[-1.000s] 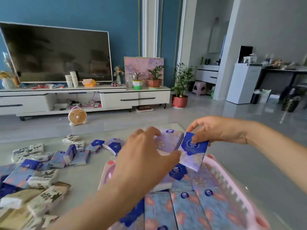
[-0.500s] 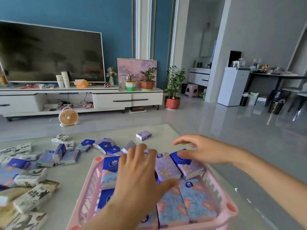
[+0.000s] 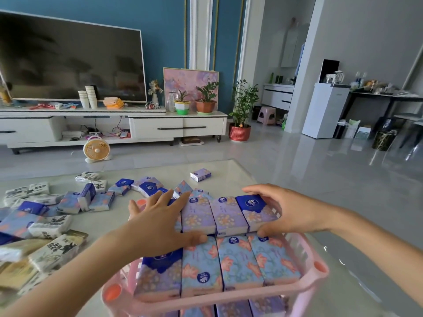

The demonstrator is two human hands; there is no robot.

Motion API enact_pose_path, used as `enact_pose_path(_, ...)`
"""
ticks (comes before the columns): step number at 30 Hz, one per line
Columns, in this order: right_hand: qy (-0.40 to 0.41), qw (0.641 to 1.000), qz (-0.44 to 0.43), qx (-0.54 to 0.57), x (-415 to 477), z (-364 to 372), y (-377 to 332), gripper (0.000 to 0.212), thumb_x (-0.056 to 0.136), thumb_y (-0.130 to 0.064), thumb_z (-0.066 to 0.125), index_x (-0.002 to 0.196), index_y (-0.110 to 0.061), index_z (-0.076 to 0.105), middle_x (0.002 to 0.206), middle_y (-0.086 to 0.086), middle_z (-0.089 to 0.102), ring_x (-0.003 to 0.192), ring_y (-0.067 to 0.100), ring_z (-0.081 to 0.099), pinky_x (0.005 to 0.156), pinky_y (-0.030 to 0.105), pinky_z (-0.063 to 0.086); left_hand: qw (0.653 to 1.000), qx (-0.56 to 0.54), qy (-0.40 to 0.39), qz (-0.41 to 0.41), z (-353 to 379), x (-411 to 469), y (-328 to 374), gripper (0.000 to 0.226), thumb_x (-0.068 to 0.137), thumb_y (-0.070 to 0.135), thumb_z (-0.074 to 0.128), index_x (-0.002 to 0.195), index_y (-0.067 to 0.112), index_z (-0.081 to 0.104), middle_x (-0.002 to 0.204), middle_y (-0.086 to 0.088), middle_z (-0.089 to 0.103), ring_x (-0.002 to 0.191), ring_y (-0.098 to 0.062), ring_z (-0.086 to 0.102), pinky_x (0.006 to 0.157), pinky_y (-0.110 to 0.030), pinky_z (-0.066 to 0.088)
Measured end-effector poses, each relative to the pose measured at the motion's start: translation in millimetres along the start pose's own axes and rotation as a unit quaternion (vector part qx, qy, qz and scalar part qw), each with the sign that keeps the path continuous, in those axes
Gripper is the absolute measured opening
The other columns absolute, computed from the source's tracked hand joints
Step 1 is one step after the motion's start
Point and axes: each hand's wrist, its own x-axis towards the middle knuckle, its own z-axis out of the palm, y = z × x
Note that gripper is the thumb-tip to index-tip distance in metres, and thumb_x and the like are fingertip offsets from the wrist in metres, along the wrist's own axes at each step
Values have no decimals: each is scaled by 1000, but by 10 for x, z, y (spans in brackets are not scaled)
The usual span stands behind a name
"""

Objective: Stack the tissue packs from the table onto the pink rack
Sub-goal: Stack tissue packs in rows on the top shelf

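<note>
- A pink plastic rack with slatted walls [image 3: 229, 298] stands at the near edge of the pale glossy table [image 3: 231, 170].
- Its top tier holds two rows of tissue packs, each row lying side by side with the packs touching.
- The near row is four light-blue packs with orange flowers [image 3: 240, 264], flat against the front rim.
- The far row of purple packs with small orange blossoms [image 3: 198, 216] sits just behind the near row.
- The left hand [image 3: 160, 220] lies flat on the left end of the far row, fingers straight and spread apart, thumb stretched along the row's near edge.
- The right hand [image 3: 295, 211] brackets the dark-blue-topped pack [image 3: 256, 211] at the right end of the far row. Its fingers curve over the pack's far edge and its thumb presses the near edge.
- More packs show on a lower tier [image 3: 233, 310] under the front rim.
- Loose blue and purple packs [image 3: 68, 202] lie scattered on the table left of the rack, along with white packs with black print [image 3: 50, 227].
- One small purple box [image 3: 200, 175] lies alone, well behind the rack.
</note>
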Motion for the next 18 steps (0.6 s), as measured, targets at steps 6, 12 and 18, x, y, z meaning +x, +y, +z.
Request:
enact_pose_path(6,4,998,11,-59,-19,24,-62,85,67,-30,82,138,-29,35,132,-12,37,119,-4,39,99,2,29,998,12,59,36,37,0,-31,146,15,96,-18,147,34,-7,156,10,-1,143,-13,1,115,-36,4)
enact_pose_path(12,-16,998,24,-63,40,111,-206,118,43,-81,61,144,-40,16,138,-31,12,130,-11,16,109,13,17,996,-4,72,50,71,-5,-66,143,18,98,-14,147,37,-1,154,13,7,142,-12,5,116,-39,3)
enact_pose_path(18,-15,979,-15,-202,140,298,-327,85,71,-76,36,145,-44,10,153,-23,6,141,-2,4,113,20,5,993,-43,94,48,79,-33,-82,138,22,97,-17,146,40,5,153,14,11,140,-11,10,116,-35,4)
